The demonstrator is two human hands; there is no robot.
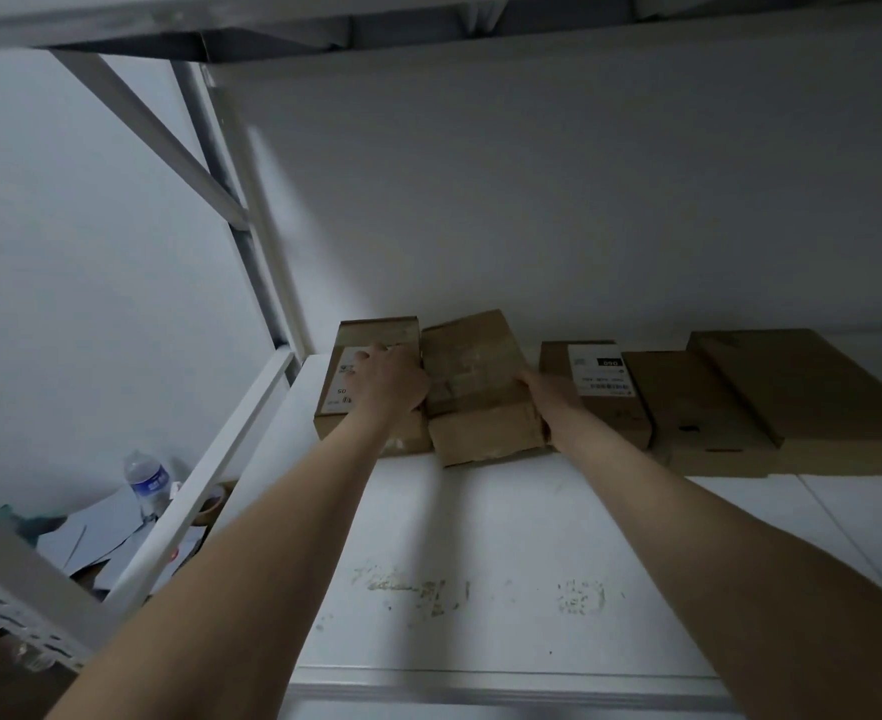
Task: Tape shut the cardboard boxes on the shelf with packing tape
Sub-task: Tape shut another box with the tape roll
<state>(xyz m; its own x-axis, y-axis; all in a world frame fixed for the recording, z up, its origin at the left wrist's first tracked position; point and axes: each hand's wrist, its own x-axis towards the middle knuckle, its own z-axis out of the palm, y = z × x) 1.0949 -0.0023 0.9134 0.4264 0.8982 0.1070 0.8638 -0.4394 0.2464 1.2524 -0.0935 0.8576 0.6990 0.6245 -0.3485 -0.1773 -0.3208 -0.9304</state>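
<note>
Cardboard boxes (698,407) sit in a row at the back of the white shelf (480,537), right up against the wall (532,200), and the crooked box (475,387) is squeezed in near the left end. My left hand (392,381) lies over the box with the label (376,332) beside it and curls its fingers down onto the crooked box's left side. My right hand (548,392) is tucked against its right side, but the fingers are hidden, so I cannot tell if they grip.

Upside down on the white label (343,380) of the leftmost box (376,332): "05". On the third box (554,366), a shipping label (602,376) with barcode and black patch, characters blurred. Bottle (147,480) print unreadable.
</note>
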